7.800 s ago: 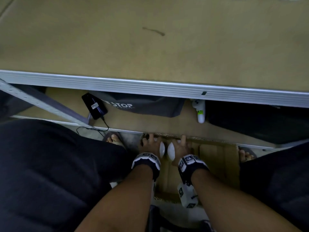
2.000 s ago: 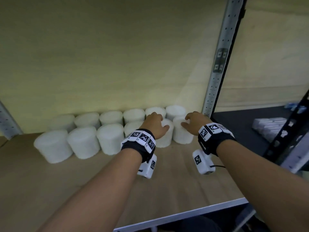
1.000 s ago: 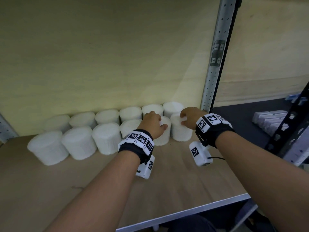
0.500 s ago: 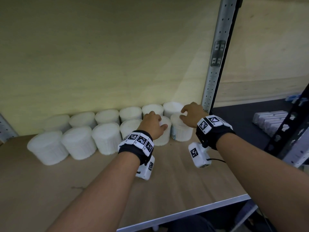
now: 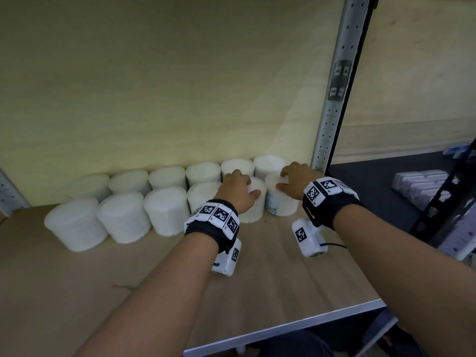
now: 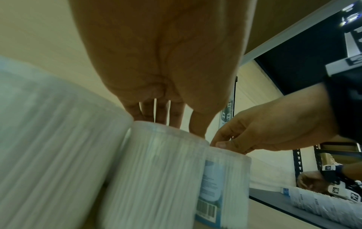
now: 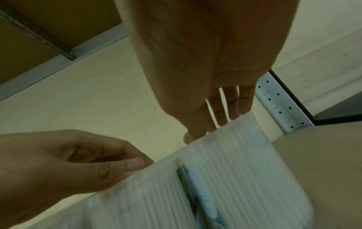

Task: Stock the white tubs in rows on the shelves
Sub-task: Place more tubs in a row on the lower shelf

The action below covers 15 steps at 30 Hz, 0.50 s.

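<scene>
Two rows of white tubs (image 5: 164, 212) stand along the back of a wooden shelf (image 5: 283, 279). My left hand (image 5: 238, 191) grips the top of the front row's second tub from the right (image 5: 251, 213), fingers curled over its lid. My right hand (image 5: 296, 181) grips the lid of the end tub (image 5: 282, 206), which shows a blue label. The left wrist view shows my left hand (image 6: 176, 124) on its tub (image 6: 156, 170) and my right hand (image 6: 254, 136) pinching the labelled tub (image 6: 225, 178). The right wrist view has my right hand (image 7: 211, 120) over that tub (image 7: 235, 170).
A perforated metal upright (image 5: 332, 112) stands just right of the end tubs. Beyond it a dark shelf holds wrapped packs (image 5: 422, 186), where another person's hand (image 6: 313, 181) works. Bare wood runs from the tubs to the shelf's metal front edge (image 5: 283, 328).
Both hands came up from the box on the floor to the shelf. In the last second my right hand lifted a little and settled back on the end tub; my left hand stayed.
</scene>
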### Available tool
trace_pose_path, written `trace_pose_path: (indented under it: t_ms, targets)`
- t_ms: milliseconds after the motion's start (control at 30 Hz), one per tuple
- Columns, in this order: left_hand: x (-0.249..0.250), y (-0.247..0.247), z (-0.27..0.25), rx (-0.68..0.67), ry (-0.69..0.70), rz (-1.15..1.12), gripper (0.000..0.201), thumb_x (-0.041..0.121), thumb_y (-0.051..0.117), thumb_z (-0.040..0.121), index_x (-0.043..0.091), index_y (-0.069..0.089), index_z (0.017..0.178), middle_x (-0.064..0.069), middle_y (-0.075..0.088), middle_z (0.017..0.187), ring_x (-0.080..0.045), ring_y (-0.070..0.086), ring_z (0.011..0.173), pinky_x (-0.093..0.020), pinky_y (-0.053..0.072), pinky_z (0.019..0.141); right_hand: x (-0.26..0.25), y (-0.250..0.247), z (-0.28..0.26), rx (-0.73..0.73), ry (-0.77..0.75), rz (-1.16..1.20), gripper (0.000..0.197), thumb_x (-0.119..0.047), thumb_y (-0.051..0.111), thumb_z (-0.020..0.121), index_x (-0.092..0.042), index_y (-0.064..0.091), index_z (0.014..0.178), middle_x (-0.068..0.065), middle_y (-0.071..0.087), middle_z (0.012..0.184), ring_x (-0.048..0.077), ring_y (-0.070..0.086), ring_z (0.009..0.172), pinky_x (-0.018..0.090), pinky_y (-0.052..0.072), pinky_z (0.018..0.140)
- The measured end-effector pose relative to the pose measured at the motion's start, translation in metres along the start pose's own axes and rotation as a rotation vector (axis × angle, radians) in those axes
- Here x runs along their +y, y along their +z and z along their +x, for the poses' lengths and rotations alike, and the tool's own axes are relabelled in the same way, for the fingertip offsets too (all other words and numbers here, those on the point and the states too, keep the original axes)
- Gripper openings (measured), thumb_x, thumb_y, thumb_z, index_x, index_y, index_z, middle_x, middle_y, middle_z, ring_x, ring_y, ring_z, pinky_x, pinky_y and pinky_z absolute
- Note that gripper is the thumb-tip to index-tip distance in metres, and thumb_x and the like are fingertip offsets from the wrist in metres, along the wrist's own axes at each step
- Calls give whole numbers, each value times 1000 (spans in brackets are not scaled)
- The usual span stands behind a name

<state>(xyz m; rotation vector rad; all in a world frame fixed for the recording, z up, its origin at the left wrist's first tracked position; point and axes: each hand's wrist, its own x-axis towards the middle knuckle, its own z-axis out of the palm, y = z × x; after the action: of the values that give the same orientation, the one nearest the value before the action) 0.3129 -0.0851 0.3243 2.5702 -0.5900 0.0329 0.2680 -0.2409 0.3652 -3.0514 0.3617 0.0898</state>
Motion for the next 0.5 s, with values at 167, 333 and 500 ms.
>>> trace_pose_path:
  t_ms: [167, 333, 500]
  targets:
    - [-1, 0, 1, 1, 5, 0, 47, 37, 58, 90, 7, 55, 125, -10, 47, 127, -27, 44, 122, -35, 39, 101, 8, 2, 2, -47, -82, 129, 44, -16, 45, 97, -27, 44, 140, 0, 36, 151, 21, 43, 133, 22, 37, 90]
    - [-2, 1, 2, 6, 9, 6, 47, 38, 58, 89, 7, 56, 124, -10, 47, 127, -26, 45, 122, -35, 41, 100, 5, -1, 7, -22, -87, 204, 40, -11, 46, 94, -23, 55, 132, 4, 40, 147, 23, 43, 132, 26, 39, 95]
    - [-3, 0, 3, 0, 16, 20, 47, 39, 57, 89, 8, 56, 124, -11, 47, 127, -27, 44, 121, -37, 41, 101, 2, 5, 12, 112, 16, 155, 45, -42, 51, 93, -15, 54, 129, 10, 46, 135, 30, 40, 128, 39, 39, 101]
